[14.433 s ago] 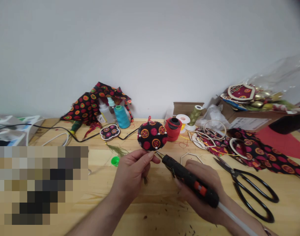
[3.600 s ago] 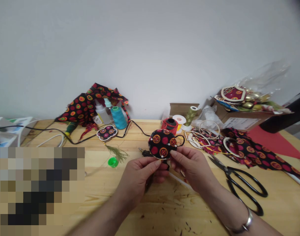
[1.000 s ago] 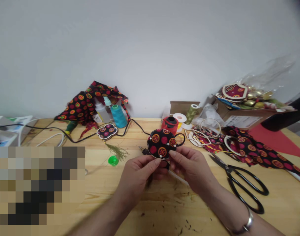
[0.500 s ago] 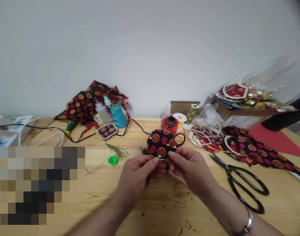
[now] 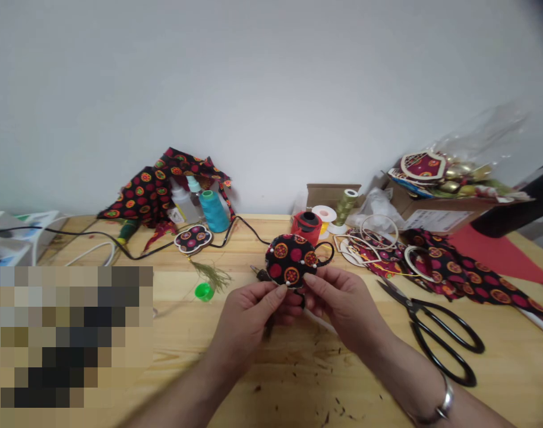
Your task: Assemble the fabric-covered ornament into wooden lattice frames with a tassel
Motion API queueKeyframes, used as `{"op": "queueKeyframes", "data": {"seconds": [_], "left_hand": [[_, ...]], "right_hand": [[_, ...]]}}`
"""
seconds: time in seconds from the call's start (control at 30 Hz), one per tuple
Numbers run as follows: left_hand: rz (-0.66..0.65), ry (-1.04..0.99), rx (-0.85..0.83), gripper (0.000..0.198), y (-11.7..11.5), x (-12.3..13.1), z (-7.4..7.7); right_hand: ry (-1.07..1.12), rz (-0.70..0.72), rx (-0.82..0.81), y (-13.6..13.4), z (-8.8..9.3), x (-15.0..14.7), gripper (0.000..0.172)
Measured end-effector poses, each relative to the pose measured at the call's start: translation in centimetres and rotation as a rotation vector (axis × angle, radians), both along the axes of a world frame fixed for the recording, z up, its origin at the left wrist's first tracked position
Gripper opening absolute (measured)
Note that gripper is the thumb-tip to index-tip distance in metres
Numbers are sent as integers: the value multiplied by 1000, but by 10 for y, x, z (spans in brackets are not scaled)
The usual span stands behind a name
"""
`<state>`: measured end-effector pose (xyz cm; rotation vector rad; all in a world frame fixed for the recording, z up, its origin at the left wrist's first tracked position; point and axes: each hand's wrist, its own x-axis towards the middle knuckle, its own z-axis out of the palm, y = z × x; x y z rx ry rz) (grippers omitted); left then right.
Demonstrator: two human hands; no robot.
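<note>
- The left hand (image 5: pixel 249 321) and right hand (image 5: pixel 345 309) meet in the middle of the wooden table (image 5: pixel 298 380), with a round fabric disc (image 5: pixel 291 260) raised between them, just above the tabletop.
- Both grips are pinches: the left thumb and fingers press together on the disc's lower left rim, and the right fingers press on its lower right rim.
- Holding only the rim leaves the printed face open to view.
- White-headed pins (image 5: pixel 302 261) sit near the rim, probably keeping the layers in place, though the view is too small to be sure.
- A black loop (image 5: pixel 328 252) stands out from the disc's right side, clear of the fingers.
- A glue gun (image 5: pixel 261 274) seems to lie under the hands, with only its nozzle showing on the left; its white stick (image 5: pixel 320 321) shows on the right.
- Scissors (image 5: pixel 436 333) lie open to the right, beyond the right hand.
- A green cap (image 5: pixel 204 292) and a tassel (image 5: pixel 209 273) lie to the left, beyond the left hand.
</note>
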<state>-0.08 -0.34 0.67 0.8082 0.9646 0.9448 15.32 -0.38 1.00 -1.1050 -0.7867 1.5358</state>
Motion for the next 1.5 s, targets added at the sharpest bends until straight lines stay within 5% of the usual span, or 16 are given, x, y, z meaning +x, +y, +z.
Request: {"op": "queueKeyframes", "data": {"seconds": [1.2, 1.5], "left_hand": [[62, -176, -105, 39, 4, 0, 2], [97, -178, 110, 29, 12, -11, 8]], "right_hand": [[69, -12, -5, 2, 6, 6, 23], [67, 50, 48, 5, 14, 18, 21]]}}
